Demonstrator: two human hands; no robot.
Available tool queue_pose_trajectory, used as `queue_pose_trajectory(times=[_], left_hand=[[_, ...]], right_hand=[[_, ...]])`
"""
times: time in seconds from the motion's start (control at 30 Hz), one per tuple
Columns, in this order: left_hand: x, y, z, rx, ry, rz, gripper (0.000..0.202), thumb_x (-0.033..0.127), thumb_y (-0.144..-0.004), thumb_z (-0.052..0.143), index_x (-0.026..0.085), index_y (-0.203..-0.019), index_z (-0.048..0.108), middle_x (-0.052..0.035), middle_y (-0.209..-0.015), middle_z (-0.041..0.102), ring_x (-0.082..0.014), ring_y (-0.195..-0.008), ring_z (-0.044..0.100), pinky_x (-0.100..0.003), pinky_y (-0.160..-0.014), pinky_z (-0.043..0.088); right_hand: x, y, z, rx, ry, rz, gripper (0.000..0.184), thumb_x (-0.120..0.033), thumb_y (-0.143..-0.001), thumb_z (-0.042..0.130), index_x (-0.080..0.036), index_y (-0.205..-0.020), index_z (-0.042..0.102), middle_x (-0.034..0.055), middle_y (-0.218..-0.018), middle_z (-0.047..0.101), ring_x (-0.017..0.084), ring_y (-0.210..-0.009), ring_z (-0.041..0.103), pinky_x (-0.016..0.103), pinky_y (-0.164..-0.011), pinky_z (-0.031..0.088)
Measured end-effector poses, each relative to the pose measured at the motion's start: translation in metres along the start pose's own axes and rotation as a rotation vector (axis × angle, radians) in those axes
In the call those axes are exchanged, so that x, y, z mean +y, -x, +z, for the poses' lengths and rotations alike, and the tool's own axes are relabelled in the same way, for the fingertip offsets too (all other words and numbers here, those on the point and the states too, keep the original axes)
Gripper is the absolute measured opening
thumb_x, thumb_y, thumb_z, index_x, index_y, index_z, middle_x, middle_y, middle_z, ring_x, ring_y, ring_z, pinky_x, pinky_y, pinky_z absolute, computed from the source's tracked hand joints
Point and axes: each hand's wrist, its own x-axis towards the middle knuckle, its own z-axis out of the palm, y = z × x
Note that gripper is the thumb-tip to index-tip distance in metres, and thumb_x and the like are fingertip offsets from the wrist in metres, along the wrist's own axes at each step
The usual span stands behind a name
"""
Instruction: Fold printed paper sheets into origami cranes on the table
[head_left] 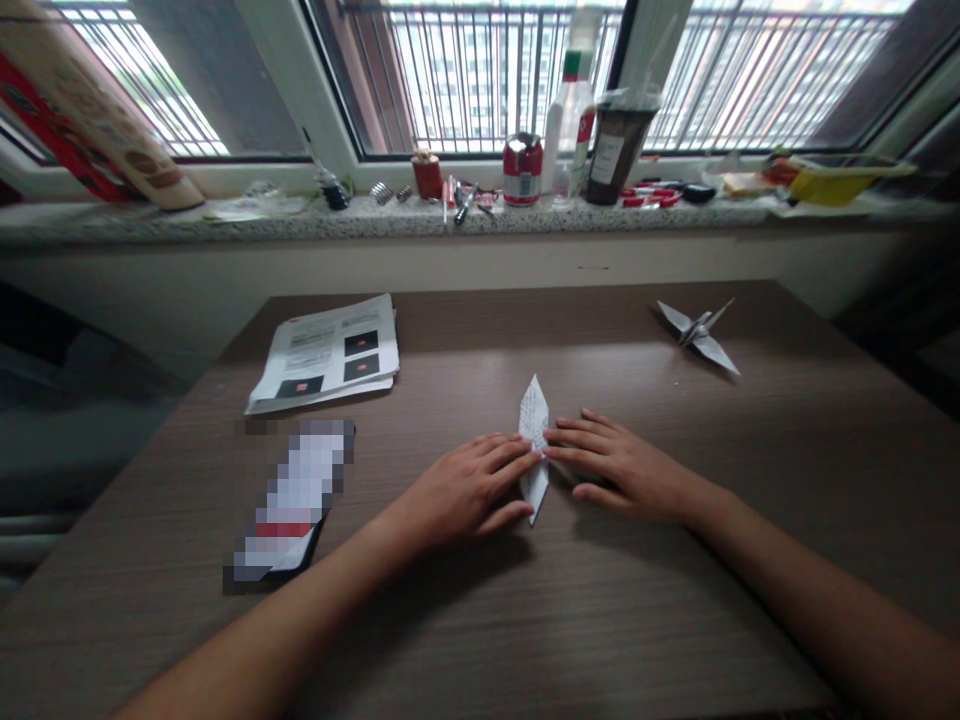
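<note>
A narrow, diamond-shaped piece of folded paper point(534, 408) with printed text lies on the brown table, its points toward and away from me. From the left, my left hand point(484, 483) rests its outstretched fingers on the paper's middle and lower part, hiding some of it. My right hand point(611, 462) lies on the other side, fingers extended, with the fingertips at the paper's right edge. Neither hand is closed around anything. Farther back on the right stands a folded paper crane point(699, 328) with its wings spread.
A stack of printed sheets point(322, 350) lies at the back left. Nearer me is a phone-like object point(300, 500), its surface pixelated. Along the windowsill stand a red can point(523, 170), a dark drink cup point(616, 150), a clear bottle point(568, 125) and a yellow container point(829, 185).
</note>
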Motion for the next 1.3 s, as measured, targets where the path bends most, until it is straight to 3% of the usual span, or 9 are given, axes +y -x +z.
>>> queue_pose_trajectory(times=[0.27,0.5,0.87,1.17,1.3], left_hand=[[-0.003,-0.001,0.002,0.035,-0.073,0.015,0.059,0.054,-0.107,0.046,0.019,-0.154,0.046,-0.0141,-0.149,0.056,-0.0308,-0.138,0.053,-0.049,-0.121,0.038],[-0.009,0.000,0.001,0.029,-0.058,0.013,0.054,0.051,-0.108,0.046,0.021,-0.153,0.049,-0.0107,-0.154,0.054,-0.0253,-0.145,0.048,-0.048,-0.126,0.027],[-0.008,-0.002,0.006,0.103,-0.090,-0.053,0.044,0.037,-0.104,0.059,0.020,-0.144,0.057,-0.0128,-0.146,0.060,-0.0301,-0.131,0.058,-0.048,-0.108,0.051],[-0.017,-0.008,0.013,0.214,0.035,-0.033,0.024,0.023,-0.108,0.052,0.018,-0.124,0.069,-0.0116,-0.131,0.069,-0.0238,-0.115,0.068,-0.043,-0.097,0.060],[-0.019,-0.007,0.012,0.225,0.066,-0.018,0.024,0.022,-0.108,0.052,0.018,-0.124,0.069,-0.0114,-0.130,0.070,-0.0234,-0.115,0.069,-0.042,-0.097,0.060]], right_hand=[[0.000,-0.003,0.000,0.064,-0.044,0.004,0.051,-0.033,-0.105,0.058,-0.030,-0.155,0.047,0.0054,-0.155,0.056,0.024,-0.145,0.049,0.055,-0.124,0.034],[0.004,-0.004,0.004,0.128,0.062,0.077,0.052,-0.030,-0.105,0.056,-0.027,-0.156,0.046,0.0072,-0.162,0.046,0.027,-0.151,0.040,0.056,-0.126,0.032],[0.004,-0.005,0.008,0.130,0.102,0.064,0.041,-0.031,-0.106,0.052,-0.021,-0.145,0.058,0.0114,-0.151,0.059,0.026,-0.141,0.053,0.055,-0.124,0.035],[-0.001,-0.014,0.003,0.197,0.050,0.059,0.030,-0.027,-0.106,0.054,-0.024,-0.132,0.067,0.0110,-0.125,0.071,0.027,-0.116,0.066,0.050,-0.101,0.055],[0.001,-0.015,0.004,0.250,0.064,0.082,0.025,-0.026,-0.103,0.058,-0.026,-0.124,0.072,0.0133,-0.136,0.066,0.030,-0.127,0.061,0.055,-0.104,0.054]])
